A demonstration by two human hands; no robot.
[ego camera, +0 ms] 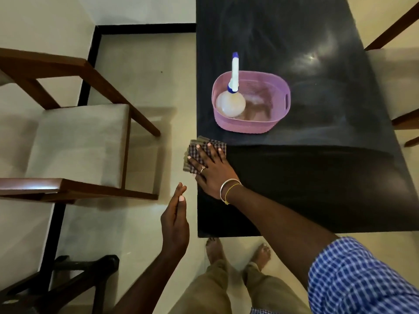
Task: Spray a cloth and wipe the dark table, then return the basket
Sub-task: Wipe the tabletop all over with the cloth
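Observation:
My right hand (212,168) lies flat with spread fingers on a folded checked cloth (195,148), pressing it onto the left edge of the dark table (317,177); part of the cloth hangs past the edge. My left hand (175,220) hovers beside the table with straight fingers, holding nothing. A pink basket (281,109) stands on the table beyond the cloth. Inside it lies a clear spray bottle (231,103) with a white and blue nozzle sticking up over the rim.
A wooden chair with a pale seat (77,143) stands left of the table. More chair parts (399,123) show at the right edge. A dark stool frame (74,275) is at the bottom left. My bare feet (238,250) stand at the table's near end.

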